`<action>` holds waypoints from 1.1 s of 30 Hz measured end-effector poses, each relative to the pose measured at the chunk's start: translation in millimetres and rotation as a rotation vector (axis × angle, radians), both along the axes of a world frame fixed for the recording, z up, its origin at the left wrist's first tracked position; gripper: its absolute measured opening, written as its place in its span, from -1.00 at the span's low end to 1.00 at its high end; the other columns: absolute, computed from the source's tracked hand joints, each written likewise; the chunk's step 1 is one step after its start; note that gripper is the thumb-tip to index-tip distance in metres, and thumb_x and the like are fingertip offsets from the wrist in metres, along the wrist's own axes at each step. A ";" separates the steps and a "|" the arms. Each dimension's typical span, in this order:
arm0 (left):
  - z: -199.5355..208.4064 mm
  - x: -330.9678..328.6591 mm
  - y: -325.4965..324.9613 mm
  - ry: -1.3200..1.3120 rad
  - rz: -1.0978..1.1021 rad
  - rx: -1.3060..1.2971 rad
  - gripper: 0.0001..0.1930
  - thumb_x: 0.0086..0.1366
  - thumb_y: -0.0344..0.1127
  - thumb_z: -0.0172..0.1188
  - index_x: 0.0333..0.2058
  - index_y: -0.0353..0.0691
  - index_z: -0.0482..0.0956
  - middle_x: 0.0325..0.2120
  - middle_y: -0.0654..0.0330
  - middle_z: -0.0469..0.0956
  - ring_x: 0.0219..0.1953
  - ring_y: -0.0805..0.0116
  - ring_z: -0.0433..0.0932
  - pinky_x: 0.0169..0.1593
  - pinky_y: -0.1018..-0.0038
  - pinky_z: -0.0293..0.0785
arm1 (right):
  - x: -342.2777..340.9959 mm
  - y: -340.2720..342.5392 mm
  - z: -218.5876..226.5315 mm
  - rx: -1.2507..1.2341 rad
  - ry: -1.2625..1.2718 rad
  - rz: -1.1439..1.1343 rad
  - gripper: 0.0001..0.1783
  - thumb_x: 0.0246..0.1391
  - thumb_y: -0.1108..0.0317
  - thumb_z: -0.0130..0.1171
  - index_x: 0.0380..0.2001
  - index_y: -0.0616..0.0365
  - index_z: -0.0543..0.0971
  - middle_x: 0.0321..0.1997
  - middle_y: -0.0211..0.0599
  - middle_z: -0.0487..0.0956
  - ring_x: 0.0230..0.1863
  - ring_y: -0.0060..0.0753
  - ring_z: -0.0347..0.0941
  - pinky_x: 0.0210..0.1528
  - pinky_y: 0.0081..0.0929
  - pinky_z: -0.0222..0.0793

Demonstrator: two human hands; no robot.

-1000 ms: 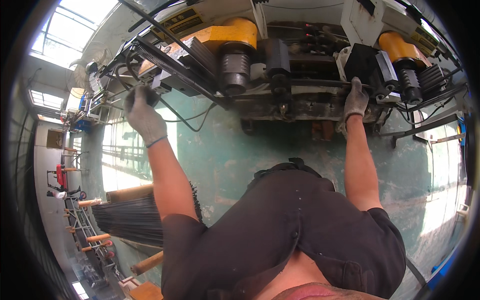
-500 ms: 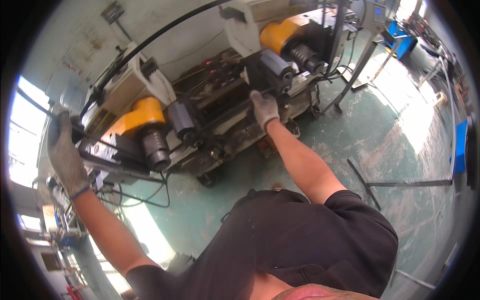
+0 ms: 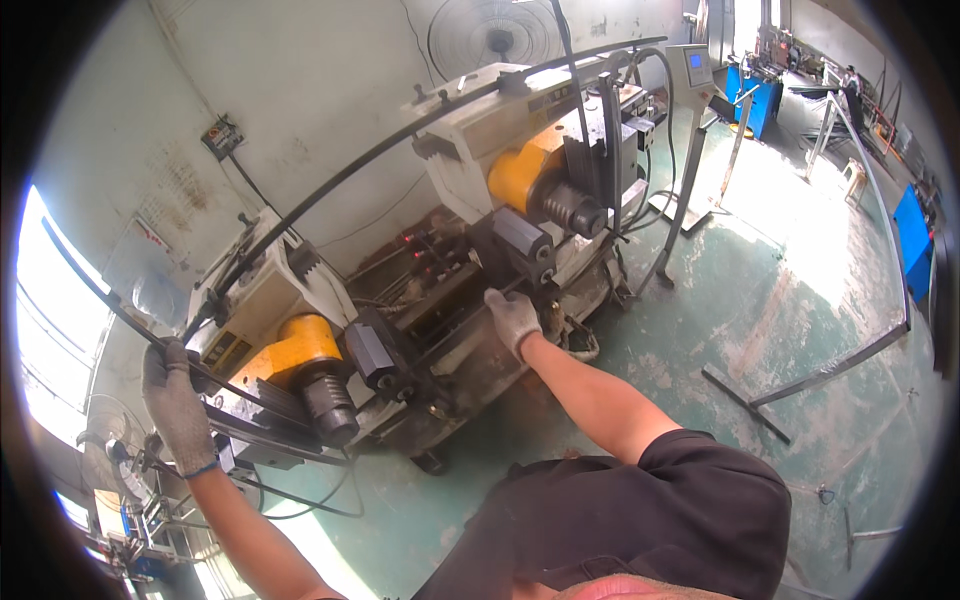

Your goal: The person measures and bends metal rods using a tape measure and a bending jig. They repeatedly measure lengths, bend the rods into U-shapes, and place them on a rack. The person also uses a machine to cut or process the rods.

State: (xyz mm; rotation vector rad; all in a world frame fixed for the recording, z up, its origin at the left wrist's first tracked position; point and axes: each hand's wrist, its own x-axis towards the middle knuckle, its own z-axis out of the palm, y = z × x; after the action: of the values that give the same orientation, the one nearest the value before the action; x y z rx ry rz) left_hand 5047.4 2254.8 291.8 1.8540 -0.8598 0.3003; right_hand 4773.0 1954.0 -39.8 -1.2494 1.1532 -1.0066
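Note:
My left hand (image 3: 180,405), in a grey work glove, is closed around a long dark metal bar (image 3: 128,318) at the left end of the machine. In front of the machine's middle is my gloved right hand (image 3: 513,318), fingers curled over a thin dark bar (image 3: 445,342); the fingertips are partly hidden. The machine has two white heads, each with a yellow housing (image 3: 305,345) and a ribbed dark cylinder (image 3: 328,402). Grey faceted blocks (image 3: 378,357) sit beside the cylinders. Another long dark bar (image 3: 345,175) passes above both heads, bowed by the lens.
A control box with a small screen (image 3: 690,66) stands on a post at the far right. A wall fan (image 3: 497,42) is behind the machine. Metal stands (image 3: 830,375) rest on the green floor (image 3: 690,330) to the right. Hoses and cables hang below the left head.
The view has tilted up, bringing the fan and more of the wall and upper bar into sight. Both hands keep about the same places at the machine, with their fingers still closed.

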 end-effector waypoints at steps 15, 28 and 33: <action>-1.9 1.2 1.3 -0.049 0.013 0.035 -0.67 0.67 -0.08 0.16 -0.06 -0.28 0.63 -0.39 0.31 0.57 -0.31 0.50 0.46 -0.19 0.45 0.42 | 2.1 0.9 -8.5 0.049 -0.017 -0.005 -0.49 0.34 -0.05 0.22 -0.29 0.26 0.73 -0.42 -0.23 0.73 -0.34 -0.31 0.68 -0.18 -0.25 0.56; 0.5 6.8 3.4 0.081 0.060 0.169 -0.67 0.66 -0.12 0.16 0.00 -0.33 0.62 -0.31 0.24 0.61 -0.27 0.42 0.54 -0.14 0.40 0.48 | -8.1 1.7 10.9 0.261 -0.216 0.085 -0.57 0.43 0.03 0.21 -0.26 0.25 0.66 -0.54 -0.25 0.67 -0.56 -0.33 0.61 -0.46 -0.25 0.46; -1.7 46.5 37.8 0.060 0.031 0.228 -0.59 0.61 -0.06 0.20 0.01 -0.37 0.69 -0.21 0.20 0.68 -0.21 0.38 0.56 -0.06 0.33 0.50 | 5.6 -5.3 -11.9 -0.018 0.163 0.035 -0.42 0.40 -0.08 0.18 -0.09 0.35 0.71 -0.26 -0.06 0.76 -0.13 -0.06 0.74 0.00 -0.09 0.56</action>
State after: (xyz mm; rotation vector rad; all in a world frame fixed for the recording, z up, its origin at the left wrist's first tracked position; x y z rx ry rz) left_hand 5093.9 2292.6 290.1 2.0783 -0.8532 0.1697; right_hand 4778.6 1948.7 -51.7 -1.3814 1.2446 -0.9043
